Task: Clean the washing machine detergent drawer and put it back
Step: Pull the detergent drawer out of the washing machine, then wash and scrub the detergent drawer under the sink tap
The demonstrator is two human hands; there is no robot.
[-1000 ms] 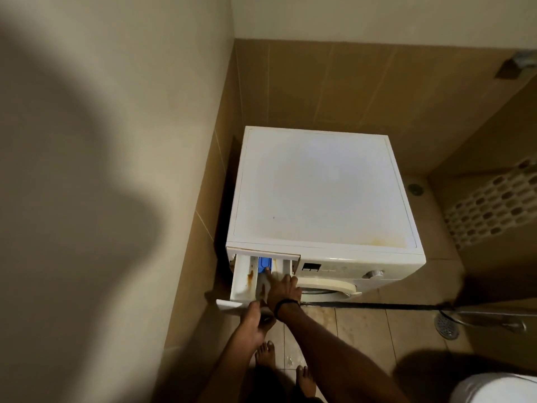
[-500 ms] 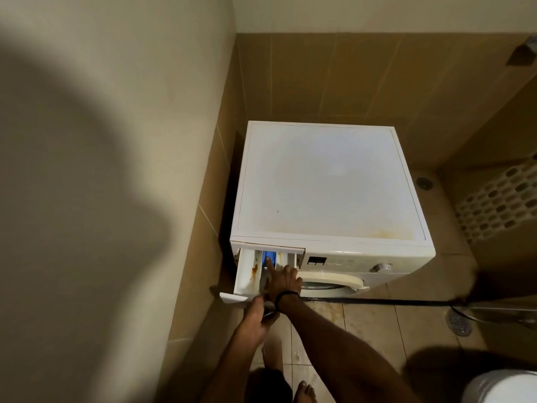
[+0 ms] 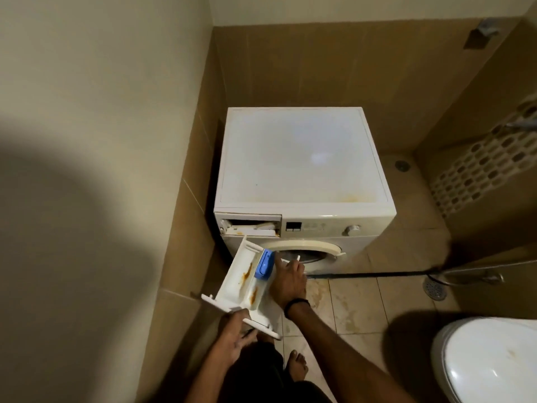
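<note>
Now the detergent drawer hangs clear of its slot, tilted in front of the washing machine, with orange stains inside. The left hand grips its front panel. The right hand steadies its side, fingers spread straight. Removal looks done; scrubbing comes next and calls for water.

White plastic detergent drawer: orange-brown stains, blue insert. White metal washing machine: yellowish stain on its lid's front right corner. Beige-tiled floor: blotchy.
</note>
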